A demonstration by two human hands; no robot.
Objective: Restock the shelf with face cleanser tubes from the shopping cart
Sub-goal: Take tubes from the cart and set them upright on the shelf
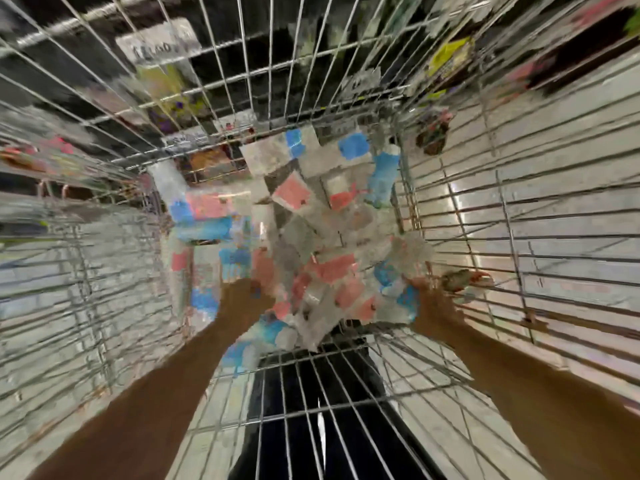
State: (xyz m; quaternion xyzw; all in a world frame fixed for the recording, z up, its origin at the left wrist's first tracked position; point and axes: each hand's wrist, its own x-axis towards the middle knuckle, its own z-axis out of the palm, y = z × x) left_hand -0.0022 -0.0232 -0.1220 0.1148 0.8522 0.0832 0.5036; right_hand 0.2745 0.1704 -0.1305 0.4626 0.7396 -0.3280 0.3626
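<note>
One wire shopping cart (519, 237), viewed from above through heavy motion blur. The face cleanser tubes (311, 244) lay in one loose heap on the cart bottom, white with pink or blue patches. There were well over a dozen, but the exact count wasn't readable. Two hands were down inside the cart: the left hand (242, 296) at the near-left edge of the heap, the right hand (433, 299) at the near-right edge, beside blue-patched tubes. Fingers were smeared on both, so I couldn't tell whether either held a tube. Blurred shelf stock (450, 57) showed beyond the far wall, with pale floor tiles (571, 109) to the right.
</note>
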